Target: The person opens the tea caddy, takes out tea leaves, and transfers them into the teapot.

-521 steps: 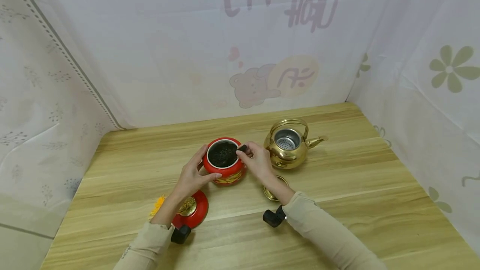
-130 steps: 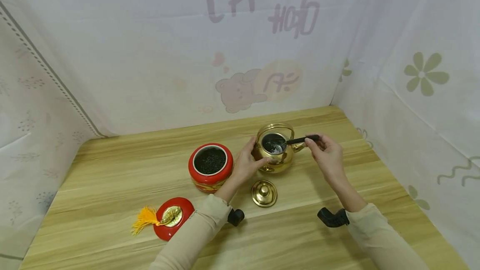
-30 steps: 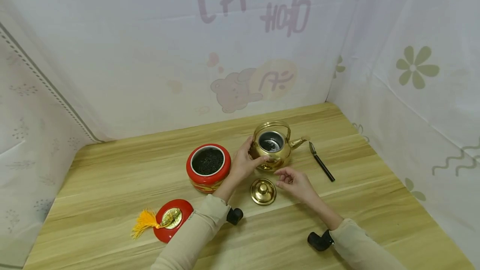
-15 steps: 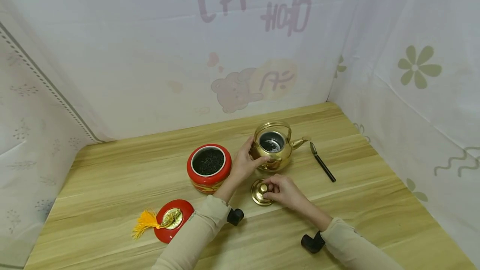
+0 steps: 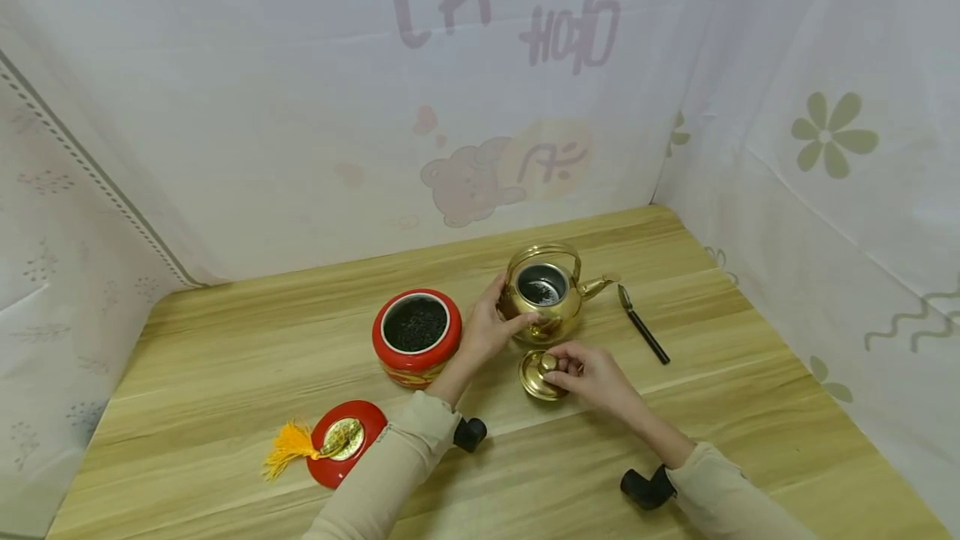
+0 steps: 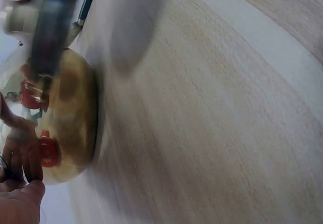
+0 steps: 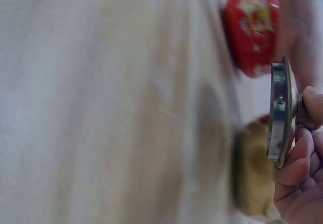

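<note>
A golden teapot (image 5: 561,325) stands uncovered on the table, its handle raised. Dark bits lie in its metal strainer (image 5: 542,285). My left hand (image 5: 487,327) holds the pot's body from the left, thumb across the front. Just in front of the pot, my right hand (image 5: 596,377) pinches the knob of the golden teapot lid (image 5: 537,383). The right wrist view shows that lid (image 7: 278,113) raised off the tabletop, its steel rim exposed. Left of the pot is a red jar (image 5: 397,357), uncovered and filled with dark, tea-like leaves.
A dark-handled small scoop (image 5: 648,336) lies right of the teapot's spout. The red jar lid (image 5: 341,467), with a yellow tassel (image 5: 291,445), lies at front left beside the left forearm. Patterned cloth walls border the wooden table (image 5: 262,340) behind and at both sides.
Dark leaves have come into the teapot's strainer. My right hand has laid the scoop down, moved to the golden lid, gripped its knob and lifted it. My left hand has moved from jar to teapot.
</note>
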`<state>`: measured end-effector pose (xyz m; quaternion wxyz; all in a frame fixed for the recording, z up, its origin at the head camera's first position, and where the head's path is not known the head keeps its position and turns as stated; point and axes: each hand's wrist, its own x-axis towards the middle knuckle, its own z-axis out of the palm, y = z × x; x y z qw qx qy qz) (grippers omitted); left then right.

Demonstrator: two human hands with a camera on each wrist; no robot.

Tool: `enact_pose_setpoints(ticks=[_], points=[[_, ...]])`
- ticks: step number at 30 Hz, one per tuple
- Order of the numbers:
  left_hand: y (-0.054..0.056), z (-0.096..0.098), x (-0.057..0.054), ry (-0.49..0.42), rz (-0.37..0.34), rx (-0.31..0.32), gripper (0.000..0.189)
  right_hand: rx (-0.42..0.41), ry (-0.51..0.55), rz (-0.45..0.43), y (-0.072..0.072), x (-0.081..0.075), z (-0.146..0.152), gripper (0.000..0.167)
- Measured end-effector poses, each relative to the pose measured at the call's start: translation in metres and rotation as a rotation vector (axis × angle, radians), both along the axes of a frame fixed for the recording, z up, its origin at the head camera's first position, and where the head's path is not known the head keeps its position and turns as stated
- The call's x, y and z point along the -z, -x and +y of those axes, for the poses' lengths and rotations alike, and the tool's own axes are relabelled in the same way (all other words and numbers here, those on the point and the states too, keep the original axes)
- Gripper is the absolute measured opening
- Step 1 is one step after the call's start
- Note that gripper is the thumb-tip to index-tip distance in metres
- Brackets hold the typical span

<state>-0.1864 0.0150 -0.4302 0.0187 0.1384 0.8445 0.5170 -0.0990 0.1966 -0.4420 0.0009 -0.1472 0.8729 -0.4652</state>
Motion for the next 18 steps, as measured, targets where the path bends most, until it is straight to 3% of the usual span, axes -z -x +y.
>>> enact_pose_setpoints(ticks=[9,18], points=[[0.001,0.000,0.001,-0.008,0.043,0.003,0.077,0.117,0.089,0.087,0.014,-0.035,0.013,0.022],[0.001,-0.001,0.002,-0.013,0.041,0.006,0.076,0.268,0.071,0.191,0.038,-0.048,-0.002,0.026]])
